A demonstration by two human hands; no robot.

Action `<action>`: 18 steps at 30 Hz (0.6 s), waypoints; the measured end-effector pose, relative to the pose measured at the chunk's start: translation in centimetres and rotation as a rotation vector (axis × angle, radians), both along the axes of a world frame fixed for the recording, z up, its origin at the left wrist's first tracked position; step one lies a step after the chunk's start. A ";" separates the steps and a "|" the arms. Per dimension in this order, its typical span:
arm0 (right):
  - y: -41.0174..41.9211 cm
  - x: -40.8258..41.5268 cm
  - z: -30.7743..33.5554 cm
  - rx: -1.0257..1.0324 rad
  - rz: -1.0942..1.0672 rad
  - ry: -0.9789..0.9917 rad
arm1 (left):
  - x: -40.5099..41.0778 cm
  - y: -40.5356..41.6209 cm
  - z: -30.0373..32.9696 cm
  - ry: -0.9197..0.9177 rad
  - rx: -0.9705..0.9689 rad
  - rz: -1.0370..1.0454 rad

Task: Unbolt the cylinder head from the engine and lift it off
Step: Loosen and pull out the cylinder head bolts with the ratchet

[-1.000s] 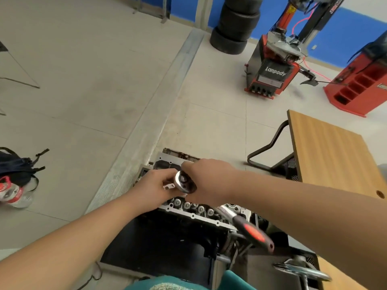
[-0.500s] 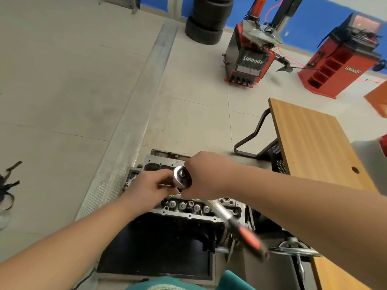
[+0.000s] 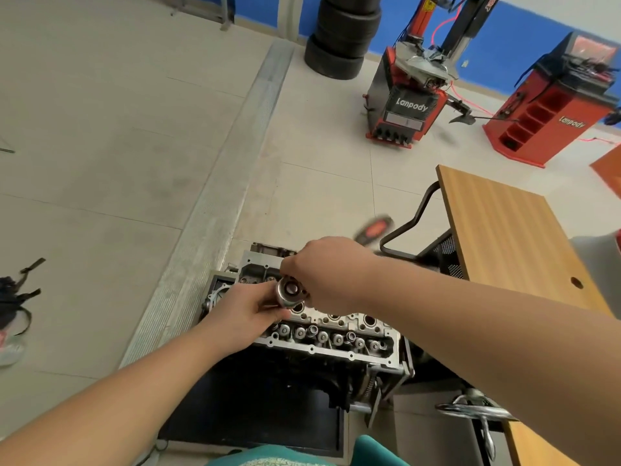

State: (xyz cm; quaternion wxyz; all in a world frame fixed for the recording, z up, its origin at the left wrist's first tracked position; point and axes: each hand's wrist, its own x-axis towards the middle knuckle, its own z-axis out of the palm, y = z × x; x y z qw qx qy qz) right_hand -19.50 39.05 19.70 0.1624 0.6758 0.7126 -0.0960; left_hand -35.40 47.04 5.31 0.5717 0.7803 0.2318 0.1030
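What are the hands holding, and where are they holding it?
A ratchet wrench. The right hand grips it just behind its round head; the left hand holds it below the head, over the cylinder head.

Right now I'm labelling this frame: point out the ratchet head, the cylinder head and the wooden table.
ratchet head (image 3: 291, 292), head view, round metal top
cylinder head (image 3: 339, 336), head view, near bolt row
wooden table (image 3: 504, 230), head view, bare top

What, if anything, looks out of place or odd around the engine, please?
Nothing looks damaged or spilled. The ratchet handle is only motion-blurred beyond the right hand, and a bag lies on the floor at left.
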 end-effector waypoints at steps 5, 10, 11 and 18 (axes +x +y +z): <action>-1.6 -0.5 -0.8 -0.102 -0.281 0.198 | 0.2 -0.9 -0.2 -0.079 0.028 0.063; -2.7 -0.5 -1.4 -0.045 -0.222 0.307 | -0.1 -1.6 0.0 -0.085 0.081 0.050; -2.9 -0.4 -1.4 -0.040 -0.223 0.387 | -0.2 -1.7 -0.1 -0.088 0.078 0.063; -2.5 1.9 -1.3 -0.238 -0.372 0.784 | 0.3 -3.2 -1.1 -0.071 0.131 0.195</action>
